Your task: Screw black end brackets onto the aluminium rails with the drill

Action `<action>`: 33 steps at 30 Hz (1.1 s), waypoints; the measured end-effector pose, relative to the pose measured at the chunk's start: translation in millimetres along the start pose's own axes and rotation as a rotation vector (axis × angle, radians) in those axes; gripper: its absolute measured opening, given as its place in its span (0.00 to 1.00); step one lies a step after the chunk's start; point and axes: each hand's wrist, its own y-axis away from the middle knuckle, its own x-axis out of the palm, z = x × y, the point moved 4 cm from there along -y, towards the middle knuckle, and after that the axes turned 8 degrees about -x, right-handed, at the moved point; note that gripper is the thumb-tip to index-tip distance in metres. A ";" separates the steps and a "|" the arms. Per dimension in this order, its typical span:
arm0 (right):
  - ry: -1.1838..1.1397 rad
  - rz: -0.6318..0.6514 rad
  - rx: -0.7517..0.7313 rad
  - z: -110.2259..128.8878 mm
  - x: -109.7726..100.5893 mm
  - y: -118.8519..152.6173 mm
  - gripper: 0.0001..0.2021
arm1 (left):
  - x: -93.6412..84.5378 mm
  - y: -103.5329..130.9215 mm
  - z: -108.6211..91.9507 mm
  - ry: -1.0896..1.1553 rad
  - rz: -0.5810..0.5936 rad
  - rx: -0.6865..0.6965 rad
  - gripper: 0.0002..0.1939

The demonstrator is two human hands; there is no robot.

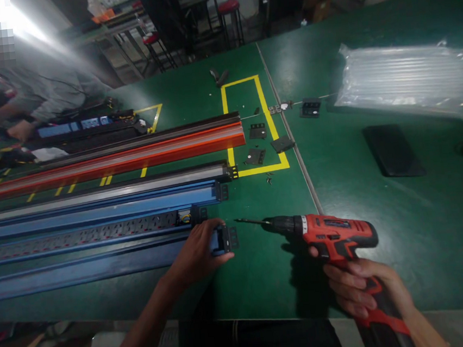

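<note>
My left hand (198,250) grips the end of the nearest blue rail (141,261), with the thumb on the near side and the fingers over the far side. A black end bracket (228,238) sticks out just past that hand. My right hand (359,286) is wrapped round the handle of a red and black cordless drill (335,231). The drill's long bit (250,222) points left, its tip a little apart from the bracket. Beyond the held rail lies a blue strip with sockets (130,226), its end partly open with wires showing.
Other blue, grey and red rails (171,146) lie farther off on the green table (275,284). Black brackets (257,132) and small screws (268,179) lie around a yellow taped rectangle. Clear-wrapped tubes (406,80) and a black flat object (393,150) are right. Another person's hands are at far left.
</note>
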 end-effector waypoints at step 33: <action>0.098 -0.069 0.113 5.0 23.4 -31.6 0.16 | 1.1 2.1 -3.4 -0.025 -0.054 0.053 0.37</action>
